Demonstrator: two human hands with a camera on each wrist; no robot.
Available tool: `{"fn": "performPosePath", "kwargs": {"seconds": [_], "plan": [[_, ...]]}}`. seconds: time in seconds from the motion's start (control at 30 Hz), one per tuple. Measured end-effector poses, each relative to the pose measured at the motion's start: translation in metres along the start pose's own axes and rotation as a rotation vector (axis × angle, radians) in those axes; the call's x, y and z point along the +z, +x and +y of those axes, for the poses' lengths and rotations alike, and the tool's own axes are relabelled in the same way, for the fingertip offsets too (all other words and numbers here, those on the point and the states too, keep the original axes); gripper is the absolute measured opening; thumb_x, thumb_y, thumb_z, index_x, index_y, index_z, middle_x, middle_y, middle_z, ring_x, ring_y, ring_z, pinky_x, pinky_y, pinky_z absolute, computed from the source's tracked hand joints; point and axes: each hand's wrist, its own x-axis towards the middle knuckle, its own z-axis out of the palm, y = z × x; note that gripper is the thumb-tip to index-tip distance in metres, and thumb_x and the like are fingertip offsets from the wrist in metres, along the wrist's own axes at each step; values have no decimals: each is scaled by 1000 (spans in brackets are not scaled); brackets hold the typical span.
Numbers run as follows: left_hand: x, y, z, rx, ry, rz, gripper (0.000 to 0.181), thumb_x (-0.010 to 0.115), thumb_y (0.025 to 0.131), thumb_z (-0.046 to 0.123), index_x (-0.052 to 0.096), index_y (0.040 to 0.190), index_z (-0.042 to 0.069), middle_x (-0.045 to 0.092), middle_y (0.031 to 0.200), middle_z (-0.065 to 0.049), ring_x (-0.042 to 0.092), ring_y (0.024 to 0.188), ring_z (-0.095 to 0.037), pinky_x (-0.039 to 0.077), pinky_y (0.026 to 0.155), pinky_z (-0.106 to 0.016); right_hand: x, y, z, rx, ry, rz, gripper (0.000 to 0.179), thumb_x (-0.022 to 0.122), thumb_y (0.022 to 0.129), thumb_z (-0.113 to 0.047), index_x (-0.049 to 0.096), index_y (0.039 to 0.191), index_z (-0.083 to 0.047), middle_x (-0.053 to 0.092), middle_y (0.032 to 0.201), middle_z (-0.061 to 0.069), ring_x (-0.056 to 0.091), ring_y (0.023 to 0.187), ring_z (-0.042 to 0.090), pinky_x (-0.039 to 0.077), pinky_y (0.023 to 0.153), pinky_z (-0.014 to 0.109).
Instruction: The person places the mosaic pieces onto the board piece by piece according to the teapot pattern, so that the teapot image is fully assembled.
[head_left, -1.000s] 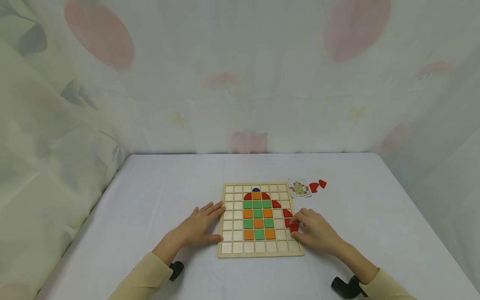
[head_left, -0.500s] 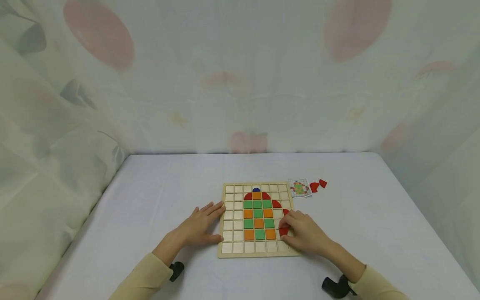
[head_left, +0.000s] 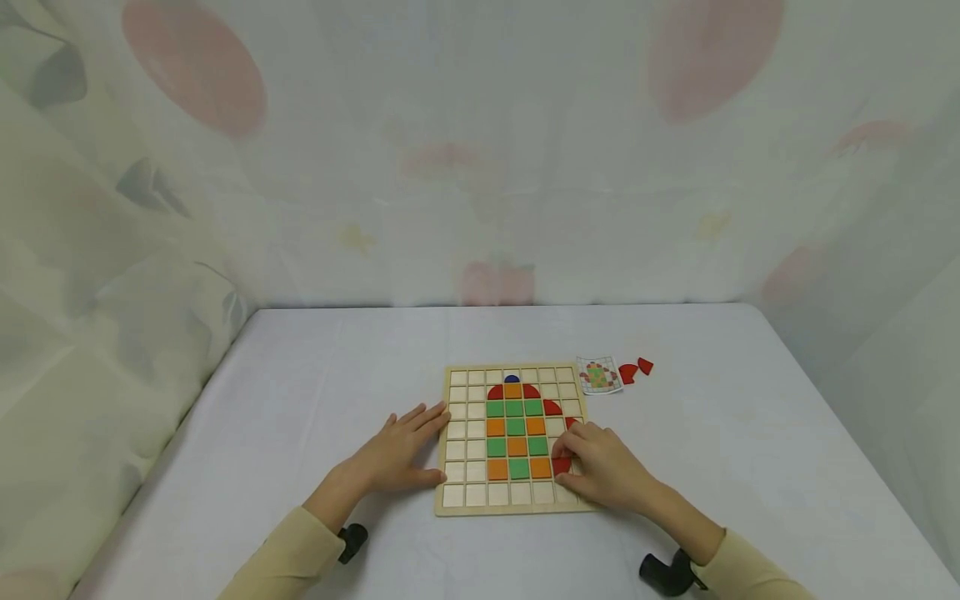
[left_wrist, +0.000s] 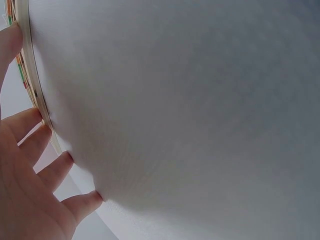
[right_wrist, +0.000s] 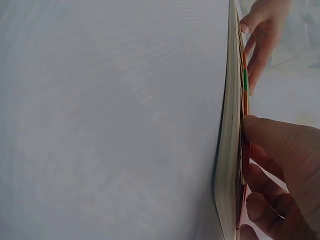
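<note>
A wooden grid board (head_left: 476,510) lies on the table, holding green, orange, red and blue tiles. Over its right side my right hand (head_left: 611,467) pinches a red tile (head_left: 562,466) between thumb and fingers, beside the lowest orange tile (head_left: 541,468). In the right wrist view the thumb and fingers (right_wrist: 265,130) sit at the board's surface; the tile's shape is partly hidden. My left hand (head_left: 405,450) rests with spread fingers against the board's left edge. The left wrist view has those fingers (left_wrist: 52,172) along the board's side.
A small printed pattern card (head_left: 599,377) lies at the board's upper right corner. Two loose red pieces (head_left: 628,373) lie beside it. White cloth covers the table (head_left: 337,358), and patterned curtains (head_left: 480,167) stand behind and at the sides.
My right hand has moved left with the red tile, from the board's right edge to the cell beside the lowest orange tile. The left hand stays in place.
</note>
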Motion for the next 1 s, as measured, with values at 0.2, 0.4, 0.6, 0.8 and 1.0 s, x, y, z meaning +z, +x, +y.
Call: {"fn": "performPosePath", "kwargs": {"seconds": [0.2, 0.4, 0.6, 0.8, 1.0], "plan": [[-1, 0, 1, -1, -4, -5, 81, 67, 80, 45, 31, 144, 9, 25, 151, -7, 25, 136, -37, 22, 100, -67, 0, 0, -2, 5, 2, -4, 24, 77, 71, -30, 61, 88, -24, 47, 79, -13, 41, 79, 4, 34, 67, 24], [0, 0, 0, -8, 6, -8, 82, 67, 80, 45, 31, 144, 10, 24, 152, -5, 24, 137, -36, 22, 100, -67, 0, 1, -2, 23, -5, -1, 23, 77, 71, -29, 62, 88, -23, 47, 78, -13, 41, 79, 5, 34, 67, 25], [0, 1, -1, -18, 8, -7, 83, 67, 79, 46, 30, 145, 12, 23, 152, -4, 24, 137, -34, 22, 101, -66, 0, 2, -1, 23, -14, -2, 24, 77, 71, -28, 62, 89, -23, 46, 78, -13, 41, 79, 4, 35, 67, 25], [-1, 1, 0, -13, 9, -11, 82, 67, 80, 45, 30, 145, 11, 24, 152, -5, 24, 137, -35, 22, 101, -66, -1, 2, -2, 11, -4, -5, 24, 77, 72, -28, 62, 90, -23, 47, 80, -12, 42, 80, 5, 35, 68, 26], [0, 0, 1, -16, 4, -22, 82, 67, 80, 46, 30, 145, 11, 24, 152, -5, 23, 137, -35, 22, 101, -66, -6, 0, 2, 0, 21, 23, 21, 75, 75, -24, 63, 91, -21, 52, 84, -12, 43, 79, 4, 41, 68, 23]]}}
